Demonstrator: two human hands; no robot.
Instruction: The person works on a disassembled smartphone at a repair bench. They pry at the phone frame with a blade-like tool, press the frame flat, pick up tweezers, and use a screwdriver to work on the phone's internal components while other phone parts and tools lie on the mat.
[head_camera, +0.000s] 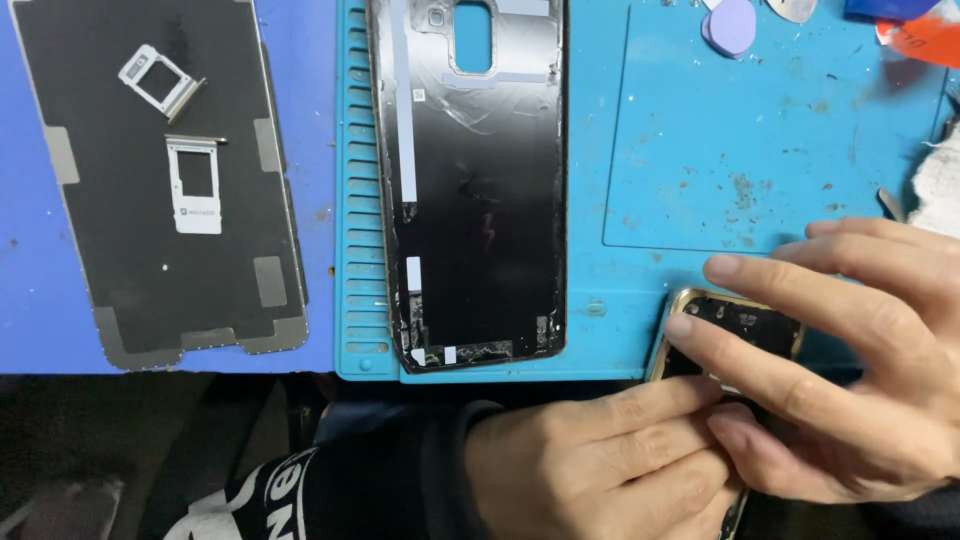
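Left hand (600, 465): near edge, fingers curled shut around the phone's lower part.
Right hand (850, 350): fingers half-spread, two fingertips pressing the phone.
Phone (745, 325): gold-framed, near right on the blue mat (700, 150).
Back cover (480, 190): left, apart.

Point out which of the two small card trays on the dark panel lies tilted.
The upper card tray, near the dark panel's top edge, lies at a slant. The lower card tray sits square, its white label end pointing down.

Bright, even overhead light; sharp focus.
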